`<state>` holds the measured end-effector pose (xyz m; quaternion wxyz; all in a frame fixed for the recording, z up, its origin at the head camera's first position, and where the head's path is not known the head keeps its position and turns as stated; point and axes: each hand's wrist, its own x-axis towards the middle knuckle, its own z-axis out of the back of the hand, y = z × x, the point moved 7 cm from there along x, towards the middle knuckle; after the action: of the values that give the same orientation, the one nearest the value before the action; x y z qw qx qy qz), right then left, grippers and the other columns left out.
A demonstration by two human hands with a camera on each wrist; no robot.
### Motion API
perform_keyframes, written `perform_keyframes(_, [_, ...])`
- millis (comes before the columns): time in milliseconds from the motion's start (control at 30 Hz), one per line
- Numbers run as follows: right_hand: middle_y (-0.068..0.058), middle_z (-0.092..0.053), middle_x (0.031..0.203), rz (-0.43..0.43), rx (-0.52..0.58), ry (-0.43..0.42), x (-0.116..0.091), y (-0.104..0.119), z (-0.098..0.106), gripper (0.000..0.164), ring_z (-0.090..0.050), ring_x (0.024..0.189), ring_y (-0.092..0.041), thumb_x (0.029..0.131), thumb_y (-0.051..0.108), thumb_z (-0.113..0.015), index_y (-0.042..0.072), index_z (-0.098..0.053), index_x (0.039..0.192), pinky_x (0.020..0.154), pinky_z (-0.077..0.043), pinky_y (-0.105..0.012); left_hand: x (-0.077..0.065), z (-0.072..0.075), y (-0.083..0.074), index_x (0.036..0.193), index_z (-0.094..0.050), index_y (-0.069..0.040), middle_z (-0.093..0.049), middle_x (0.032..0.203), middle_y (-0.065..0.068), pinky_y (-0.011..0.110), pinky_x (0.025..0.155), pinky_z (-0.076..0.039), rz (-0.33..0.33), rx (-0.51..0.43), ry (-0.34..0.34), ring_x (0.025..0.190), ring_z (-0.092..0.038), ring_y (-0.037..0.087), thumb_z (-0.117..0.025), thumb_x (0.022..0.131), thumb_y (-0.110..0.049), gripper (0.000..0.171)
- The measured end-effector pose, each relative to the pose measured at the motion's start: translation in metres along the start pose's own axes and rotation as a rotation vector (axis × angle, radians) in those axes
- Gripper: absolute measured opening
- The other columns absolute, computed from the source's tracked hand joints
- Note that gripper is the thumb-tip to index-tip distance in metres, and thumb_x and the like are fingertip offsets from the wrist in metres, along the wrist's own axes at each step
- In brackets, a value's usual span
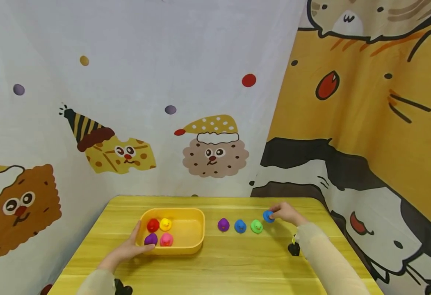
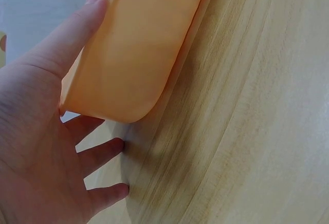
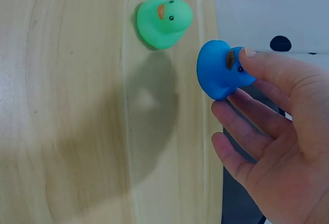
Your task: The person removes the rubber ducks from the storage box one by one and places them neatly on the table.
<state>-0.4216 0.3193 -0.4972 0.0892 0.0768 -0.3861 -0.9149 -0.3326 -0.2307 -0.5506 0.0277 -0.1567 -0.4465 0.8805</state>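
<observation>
In the head view my right hand [image 1: 287, 213] pinches a blue rubber duck [image 1: 268, 216] at the right end of a row. The right wrist view shows thumb and fingertips on this duck [image 3: 216, 70], raised over the table with a shadow below. To its left stand a green duck [image 1: 256, 226], another blue duck [image 1: 240, 226] and a purple duck [image 1: 223, 224]. My left hand [image 1: 128, 246] rests against the left front corner of a yellow-orange plastic tray [image 1: 185, 250]. Its thumb lies along the rim; the other fingers are spread and nearly straight.
Inside the tray sit a red duck [image 1: 153, 225], a yellow duck [image 1: 165, 224], a purple duck [image 1: 151, 239] and a pink duck [image 1: 166, 239], all in its left half. The wooden table [image 1: 215, 272] backs onto a cartoon-printed curtain [image 1: 200, 49], which also hangs at both sides.
</observation>
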Motion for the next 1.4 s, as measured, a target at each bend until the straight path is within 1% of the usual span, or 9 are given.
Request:
perform_keyframes(100, [-0.018,-0.068,0.106,-0.014,0.001,-0.002,-0.003,-0.004,0.000,0.028,-0.062,0.100,-0.036,0.086,0.006,-0.070,-0.009,-0.067,0.110,0.087,-0.050,-0.053,0.001,-0.001,0.001,0.151,0.018,-0.003,0.004,0.152,0.038,0.071,0.104,-0.016,0.009,0.000,0.007,0.135,-0.010,0.060,-0.071,0.086,-0.044,0.117])
perform_keyframes(300, [-0.019,-0.068,0.105,0.001,-0.001,0.005,-0.007,-0.010,-0.002,0.029,-0.062,0.100,-0.036,0.086,0.006,-0.069,-0.011,-0.067,0.109,0.090,-0.048,-0.055,0.001,0.000,-0.001,0.151,0.018,-0.003,0.004,0.151,0.039,0.072,0.104,-0.016,0.010,-0.012,0.010,0.134,-0.010,0.061,-0.072,0.086,-0.043,0.117])
perform_keyframes(467, [-0.014,-0.069,0.103,-0.039,-0.020,-0.018,-0.009,-0.018,-0.004,0.027,-0.063,0.099,-0.033,0.085,0.006,-0.071,-0.007,-0.069,0.107,0.091,-0.047,-0.053,0.001,0.000,-0.001,0.150,0.017,-0.001,0.002,0.150,0.041,0.072,0.104,-0.017,-0.004,-0.003,0.006,0.133,-0.012,0.062,-0.072,0.086,-0.043,0.118])
perform_keyframes(600, [-0.015,-0.069,0.102,-0.055,-0.031,-0.028,-0.010,-0.024,-0.006,0.025,-0.062,0.099,-0.033,0.084,0.005,-0.072,-0.006,-0.070,0.106,0.091,-0.048,-0.053,0.000,0.000,0.001,0.150,0.018,-0.001,0.003,0.151,0.040,0.071,0.104,-0.017,0.005,-0.001,0.012,0.133,-0.013,0.061,-0.071,0.086,-0.044,0.117])
perform_keyframes(733, [-0.016,-0.069,0.102,-0.008,-0.019,-0.012,-0.009,-0.028,-0.008,0.026,-0.063,0.098,-0.033,0.083,0.006,-0.072,-0.007,-0.070,0.105,0.088,-0.049,-0.053,0.001,-0.001,0.001,0.150,0.018,-0.002,0.003,0.151,0.040,0.072,0.103,-0.016,0.008,-0.005,0.013,0.134,-0.011,0.061,-0.071,0.087,-0.044,0.117])
perform_keyframes(933, [-0.010,-0.070,0.093,0.111,0.022,0.023,-0.011,-0.030,-0.009,0.026,-0.065,0.085,-0.021,0.082,0.012,-0.072,-0.007,-0.071,0.101,0.075,-0.055,-0.041,0.002,-0.001,0.001,0.151,0.018,-0.003,0.003,0.151,0.039,0.072,0.103,-0.017,0.015,-0.005,0.012,0.134,-0.011,0.061,-0.071,0.086,-0.043,0.117])
perform_keyframes(1033, [-0.014,-0.070,0.095,0.097,0.048,0.023,-0.011,-0.031,-0.011,0.026,-0.065,0.086,-0.024,0.083,0.008,-0.070,-0.010,-0.070,0.102,0.076,-0.055,-0.041,0.002,-0.001,0.001,0.151,0.018,-0.003,0.004,0.151,0.039,0.072,0.104,-0.016,0.013,-0.013,0.011,0.134,-0.010,0.061,-0.072,0.086,-0.042,0.117])
perform_keyframes(1100, [-0.016,-0.070,0.098,0.055,0.062,0.011,-0.011,-0.034,-0.013,0.026,-0.065,0.089,-0.027,0.083,0.004,-0.069,-0.011,-0.069,0.104,0.080,-0.054,-0.044,0.003,-0.001,0.001,0.151,0.018,-0.004,0.004,0.151,0.039,0.072,0.104,-0.015,0.014,-0.019,0.011,0.134,-0.009,0.061,-0.072,0.086,-0.042,0.117])
perform_keyframes(1400, [-0.019,-0.069,0.097,0.021,0.020,-0.029,-0.016,-0.033,-0.017,0.025,-0.065,0.089,-0.030,0.082,0.000,-0.071,-0.014,-0.067,0.104,0.079,-0.054,-0.044,0.002,-0.001,-0.001,0.151,0.017,-0.003,0.004,0.152,0.039,0.072,0.104,-0.015,0.007,-0.007,0.007,0.135,-0.009,0.060,-0.072,0.086,-0.042,0.117])
